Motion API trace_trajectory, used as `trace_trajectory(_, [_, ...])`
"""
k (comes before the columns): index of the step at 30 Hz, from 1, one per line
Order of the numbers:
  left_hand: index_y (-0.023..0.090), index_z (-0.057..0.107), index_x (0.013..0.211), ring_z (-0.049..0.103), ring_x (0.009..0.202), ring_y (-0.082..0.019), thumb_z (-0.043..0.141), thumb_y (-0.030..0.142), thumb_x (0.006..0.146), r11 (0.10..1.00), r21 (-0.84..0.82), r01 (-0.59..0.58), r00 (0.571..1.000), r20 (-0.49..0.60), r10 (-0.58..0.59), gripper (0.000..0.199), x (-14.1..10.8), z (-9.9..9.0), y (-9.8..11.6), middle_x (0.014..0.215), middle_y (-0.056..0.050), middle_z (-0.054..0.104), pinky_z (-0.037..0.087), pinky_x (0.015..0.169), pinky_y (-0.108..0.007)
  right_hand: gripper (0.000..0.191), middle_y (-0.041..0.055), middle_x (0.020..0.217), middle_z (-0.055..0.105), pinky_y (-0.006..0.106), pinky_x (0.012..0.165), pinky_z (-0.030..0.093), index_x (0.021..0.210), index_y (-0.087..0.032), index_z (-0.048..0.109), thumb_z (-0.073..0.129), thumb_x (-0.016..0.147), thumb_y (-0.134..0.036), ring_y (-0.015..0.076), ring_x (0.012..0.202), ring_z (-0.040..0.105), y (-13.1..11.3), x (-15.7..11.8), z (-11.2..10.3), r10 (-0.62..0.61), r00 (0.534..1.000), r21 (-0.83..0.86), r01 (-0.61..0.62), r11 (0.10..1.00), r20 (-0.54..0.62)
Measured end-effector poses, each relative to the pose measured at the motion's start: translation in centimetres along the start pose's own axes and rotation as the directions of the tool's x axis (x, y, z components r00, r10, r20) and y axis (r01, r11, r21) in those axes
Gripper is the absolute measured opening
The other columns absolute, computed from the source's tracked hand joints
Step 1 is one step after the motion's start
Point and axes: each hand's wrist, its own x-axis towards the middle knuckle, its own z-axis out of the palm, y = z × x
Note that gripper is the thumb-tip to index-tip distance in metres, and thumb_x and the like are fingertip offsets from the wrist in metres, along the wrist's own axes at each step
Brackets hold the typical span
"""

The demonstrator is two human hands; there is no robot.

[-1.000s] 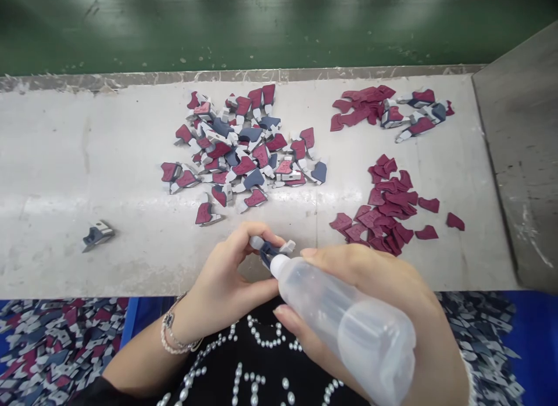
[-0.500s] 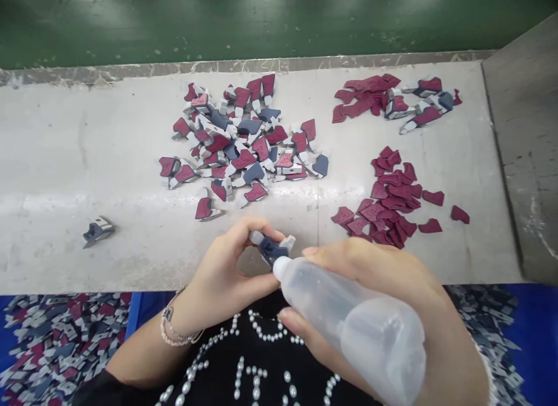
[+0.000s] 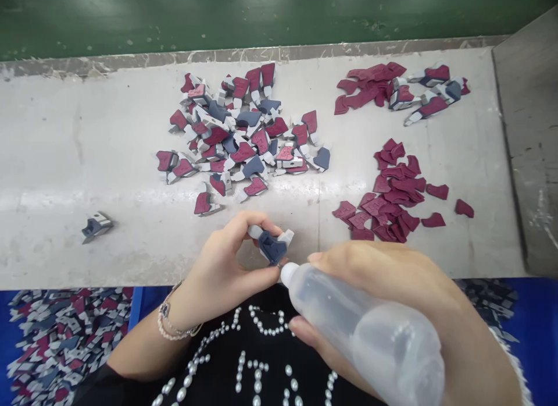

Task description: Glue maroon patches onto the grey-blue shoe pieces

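Note:
My left hand [image 3: 231,272] pinches a small grey and dark-blue plastic part [image 3: 272,246] between thumb and fingers, its hollow blue side facing up. A translucent squeeze bottle [image 3: 361,330] is wrapped in my right hand [image 3: 405,295], tilted so its white tip points at the part. The tip sits just off the part's lower right corner, near my left thumb. Beyond my hands lies a pile of similar parts [image 3: 244,153], many with maroon faces. To the right is a heap of loose maroon pieces [image 3: 394,193].
One lone grey-blue part [image 3: 96,226] lies at the left of the pale worktable [image 3: 43,161]. More maroon pieces [image 3: 366,86] and a few assembled parts [image 3: 431,92] lie at the back right. Blue bins of parts [image 3: 70,342] stand below the front edge. A metal panel [image 3: 529,144] borders the right.
The bottle's tip has drawn back from the part, down and to the right. My left hand still holds the part, almost in the same place, its hollow now more visible.

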Motion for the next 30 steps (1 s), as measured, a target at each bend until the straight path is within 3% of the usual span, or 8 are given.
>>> trace_trajectory(3, [0.029, 0.056, 0.109, 0.069, 0.092, -0.017, 0.077, 0.013, 0.079, 1.0, 0.007, 0.012, 1.0, -0.004, -0.012, 0.04, -0.07, -0.01, -0.04, 0.104, -0.001, 0.068, 0.056, 0.077, -0.028, 0.028, -0.0077, 0.064, 0.057, 0.022, 0.052, 0.047, 0.076, -0.024, 0.052, 0.071, 0.085, -0.043, 0.0088, 0.051, 0.054, 0.05, -0.05, -0.28, 0.0, 1.0, 0.009, 0.0, 1.0, 0.019])
trace_trajectory(10, [0.028, 0.056, 0.11, 0.063, 0.088, -0.012, 0.078, 0.007, 0.072, 0.989, 0.135, -0.06, 0.998, 0.035, 0.055, 0.048, 0.06, -0.17, 0.3, 0.099, 0.003, 0.067, 0.052, 0.079, -0.022, 0.033, -0.0063, 0.073, 0.059, 0.017, 0.053, 0.05, 0.079, -0.024, 0.047, 0.072, 0.085, -0.044, 0.0076, 0.055, 0.056, -0.2, 0.45, -0.2, -0.044, 0.995, -0.106, 0.034, 0.994, -0.092])
trace_trajectory(17, [0.028, 0.056, 0.11, 0.065, 0.095, -0.014, 0.077, 0.009, 0.075, 0.993, 0.1, -0.055, 0.998, 0.014, 0.053, 0.045, 0.06, -0.26, 0.22, 0.102, 0.002, 0.067, 0.053, 0.082, -0.024, 0.038, -0.0051, 0.073, 0.063, 0.019, 0.047, 0.049, 0.08, -0.025, 0.044, 0.072, 0.085, -0.05, 0.0095, 0.054, 0.059, -0.14, 0.23, -0.32, -0.06, 0.991, -0.093, 0.05, 0.994, -0.116])
trace_trajectory(25, [0.028, 0.057, 0.108, 0.065, 0.089, -0.014, 0.081, 0.015, 0.075, 0.992, 0.106, -0.069, 0.998, 0.02, 0.067, 0.042, 0.12, -0.33, 0.31, 0.098, 0.003, 0.067, 0.053, 0.078, -0.023, 0.038, -0.0068, 0.07, 0.062, 0.019, 0.049, 0.051, 0.078, -0.026, 0.045, 0.073, 0.084, -0.051, 0.0098, 0.052, 0.056, -0.08, 0.22, -0.17, -0.026, 0.995, -0.054, 0.021, 0.998, -0.097])
trace_trajectory(30, [0.027, 0.057, 0.106, 0.068, 0.093, -0.015, 0.08, 0.014, 0.077, 0.992, 0.123, -0.036, 0.999, -0.023, 0.039, 0.04, 0.01, -0.3, 0.35, 0.103, 0.001, 0.069, 0.055, 0.079, -0.025, 0.028, -0.0091, 0.058, 0.053, 0.021, 0.052, 0.051, 0.074, -0.026, 0.053, 0.074, 0.08, -0.044, 0.0086, 0.041, 0.045, -0.17, 0.12, -0.35, -0.01, 0.999, -0.022, 0.009, 1.0, -0.037])
